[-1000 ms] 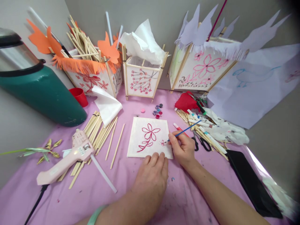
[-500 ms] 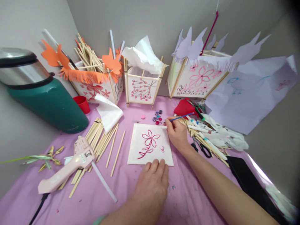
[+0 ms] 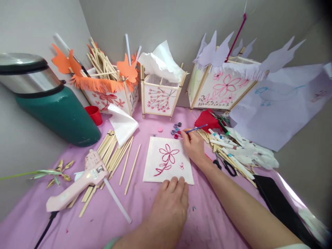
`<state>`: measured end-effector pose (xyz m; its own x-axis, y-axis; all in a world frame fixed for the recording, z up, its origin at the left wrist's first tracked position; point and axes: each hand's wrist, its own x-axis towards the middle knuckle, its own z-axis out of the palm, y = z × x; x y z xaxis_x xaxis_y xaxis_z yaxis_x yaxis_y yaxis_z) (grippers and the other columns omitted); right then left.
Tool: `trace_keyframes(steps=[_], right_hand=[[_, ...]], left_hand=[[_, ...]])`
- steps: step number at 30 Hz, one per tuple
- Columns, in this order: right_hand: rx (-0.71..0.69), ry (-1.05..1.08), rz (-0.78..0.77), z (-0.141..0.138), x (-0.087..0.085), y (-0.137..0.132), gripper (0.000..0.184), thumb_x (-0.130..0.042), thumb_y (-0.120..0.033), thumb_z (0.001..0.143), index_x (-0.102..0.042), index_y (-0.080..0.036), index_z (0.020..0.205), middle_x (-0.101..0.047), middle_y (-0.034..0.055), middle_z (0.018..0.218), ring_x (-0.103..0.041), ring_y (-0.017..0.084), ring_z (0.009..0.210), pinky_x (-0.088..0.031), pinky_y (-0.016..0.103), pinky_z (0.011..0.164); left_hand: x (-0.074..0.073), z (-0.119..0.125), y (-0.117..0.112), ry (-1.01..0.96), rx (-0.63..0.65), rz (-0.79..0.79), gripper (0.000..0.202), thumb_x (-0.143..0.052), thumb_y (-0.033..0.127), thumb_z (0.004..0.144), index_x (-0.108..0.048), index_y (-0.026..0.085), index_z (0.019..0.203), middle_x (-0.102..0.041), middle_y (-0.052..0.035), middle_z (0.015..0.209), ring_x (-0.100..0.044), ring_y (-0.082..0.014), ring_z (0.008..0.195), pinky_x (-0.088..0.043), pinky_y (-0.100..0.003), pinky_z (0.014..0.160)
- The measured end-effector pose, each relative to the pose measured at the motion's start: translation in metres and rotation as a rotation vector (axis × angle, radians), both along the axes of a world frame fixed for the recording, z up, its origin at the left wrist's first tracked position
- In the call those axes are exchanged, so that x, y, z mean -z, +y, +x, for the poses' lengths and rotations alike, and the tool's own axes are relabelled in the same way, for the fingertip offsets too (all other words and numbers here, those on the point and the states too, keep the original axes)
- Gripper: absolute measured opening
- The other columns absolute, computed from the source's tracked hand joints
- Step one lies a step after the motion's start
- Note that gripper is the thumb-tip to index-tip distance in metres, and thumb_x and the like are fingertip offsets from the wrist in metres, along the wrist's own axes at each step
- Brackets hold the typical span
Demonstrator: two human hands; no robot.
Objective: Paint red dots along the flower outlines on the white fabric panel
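A white square panel [image 3: 153,155] with a magenta flower on a leafy stem and a small bug-like figure lies flat before me. My left hand [image 3: 169,200] rests palm down, its fingertips at the panel's lower edge. In a pinch at the panel's upper right corner, my right hand [image 3: 194,147] holds a thin blue paintbrush [image 3: 198,128]; its bristle end is hidden by the fingers. Just left of those fingers sit several tiny paint pots [image 3: 177,128], in reds, blues and dark tones. Near them is a small pink disc [image 3: 160,130].
Decorated lanterns stand behind: orange-fringed [image 3: 103,98], plain white [image 3: 160,100] and lilac-fringed [image 3: 223,86]. At left are a green flask [image 3: 59,114], red cup [image 3: 94,116], wooden sticks [image 3: 118,152] and pink glue gun [image 3: 77,186]. Scissors [image 3: 229,167], markers and crumpled tissue [image 3: 261,155] lie right.
My right hand has shifted slightly left toward the paint pots, and the brush handle has moved with it. My left hand stays on the panel's edge. The whole view has shifted slightly.
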<state>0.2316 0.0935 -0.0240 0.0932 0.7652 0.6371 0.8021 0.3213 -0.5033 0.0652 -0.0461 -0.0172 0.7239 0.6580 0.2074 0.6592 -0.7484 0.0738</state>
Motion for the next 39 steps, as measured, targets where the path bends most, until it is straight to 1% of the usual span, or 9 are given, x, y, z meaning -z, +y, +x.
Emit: trace_keyframes(steps=[4, 8, 11, 14, 19, 22, 29, 34, 39], right_hand=[[0.020, 0.074, -0.013, 0.001, -0.015, -0.017, 0.020, -0.049, -0.031, 0.088, -0.061, -0.019, 0.079, -0.067, 0.0031, 0.072, -0.062, 0.016, 0.066, -0.046, 0.029, 0.066], [0.010, 0.208, -0.081, 0.000, -0.025, -0.051, 0.016, -0.050, -0.031, 0.088, -0.058, -0.019, 0.083, -0.065, -0.0012, 0.063, -0.059, 0.013, 0.054, -0.045, 0.026, 0.057], [-0.032, 0.193, -0.067, -0.001, -0.024, -0.076, 0.015, -0.052, -0.028, 0.087, -0.056, -0.020, 0.076, -0.064, -0.0021, 0.062, -0.057, 0.011, 0.050, -0.044, 0.024, 0.052], [-0.060, 0.163, -0.047, -0.003, -0.018, -0.089, 0.015, -0.053, -0.024, 0.086, -0.056, -0.020, 0.072, -0.063, -0.0018, 0.061, -0.058, 0.011, 0.049, -0.044, 0.024, 0.050], [-0.084, 0.053, -0.014, -0.005, -0.009, -0.090, 0.018, -0.054, -0.022, 0.085, -0.056, -0.020, 0.067, -0.062, -0.0012, 0.059, -0.055, 0.010, 0.046, -0.042, 0.024, 0.047], [-0.093, 0.000, 0.011, -0.006, -0.007, -0.088, 0.016, -0.054, -0.020, 0.084, -0.057, -0.019, 0.068, -0.062, -0.0010, 0.058, -0.054, 0.010, 0.045, -0.041, 0.023, 0.047], [-0.098, -0.017, 0.034, -0.006, -0.004, -0.089, 0.014, -0.055, -0.019, 0.084, -0.058, -0.019, 0.071, -0.062, -0.0015, 0.057, -0.055, 0.010, 0.045, -0.041, 0.023, 0.047], [-0.111, -0.022, 0.016, -0.006, -0.003, -0.089, 0.014, -0.054, -0.020, 0.085, -0.057, -0.019, 0.072, -0.063, -0.0008, 0.059, -0.058, 0.011, 0.048, -0.043, 0.023, 0.049], [-0.107, -0.015, 0.003, -0.006, -0.001, -0.088, 0.013, -0.054, -0.021, 0.085, -0.058, -0.020, 0.073, -0.063, -0.0009, 0.060, -0.057, 0.011, 0.047, -0.043, 0.024, 0.047]], left_hand=[[-0.002, 0.000, 0.000, 0.016, 0.014, -0.021, 0.039, -0.044, 0.027, 0.090, -0.055, 0.009, 0.122, -0.058, -0.0095, 0.124, -0.051, -0.0253, 0.101, -0.038, -0.037, 0.083], [-0.003, -0.001, 0.000, 0.046, 0.030, -0.031, 0.040, -0.044, 0.026, 0.089, -0.052, 0.009, 0.125, -0.055, -0.0100, 0.129, -0.050, -0.0267, 0.106, -0.038, -0.038, 0.087], [-0.003, -0.002, -0.001, 0.057, 0.029, -0.026, 0.042, -0.044, 0.025, 0.089, -0.051, 0.009, 0.127, -0.053, -0.0111, 0.131, -0.048, -0.0274, 0.109, -0.037, -0.040, 0.090], [-0.004, -0.002, -0.001, 0.045, 0.031, -0.022, 0.040, -0.043, 0.024, 0.089, -0.052, 0.009, 0.125, -0.054, -0.0112, 0.129, -0.048, -0.0273, 0.108, -0.038, -0.040, 0.089], [-0.008, -0.001, 0.000, 0.053, 0.032, -0.041, 0.039, -0.041, 0.022, 0.090, -0.053, 0.009, 0.124, -0.056, -0.0103, 0.127, -0.050, -0.0263, 0.105, -0.039, -0.039, 0.087], [-0.009, 0.000, 0.001, 0.061, 0.026, -0.045, 0.039, -0.041, 0.023, 0.090, -0.053, 0.008, 0.124, -0.056, -0.0105, 0.126, -0.050, -0.0261, 0.104, -0.040, -0.038, 0.086], [-0.002, -0.001, -0.002, 0.051, 0.032, -0.031, 0.041, -0.040, 0.023, 0.090, -0.050, 0.008, 0.127, -0.053, -0.0113, 0.131, -0.047, -0.0275, 0.110, -0.038, -0.040, 0.089], [-0.004, -0.002, -0.002, 0.076, 0.034, -0.046, 0.041, -0.040, 0.023, 0.091, -0.049, 0.008, 0.128, -0.053, -0.0123, 0.131, -0.047, -0.0272, 0.111, -0.038, -0.040, 0.090], [-0.007, -0.001, -0.001, 0.080, 0.041, -0.066, 0.041, -0.040, 0.022, 0.091, -0.048, 0.007, 0.128, -0.052, -0.0134, 0.131, -0.048, -0.0272, 0.111, -0.038, -0.040, 0.089]])
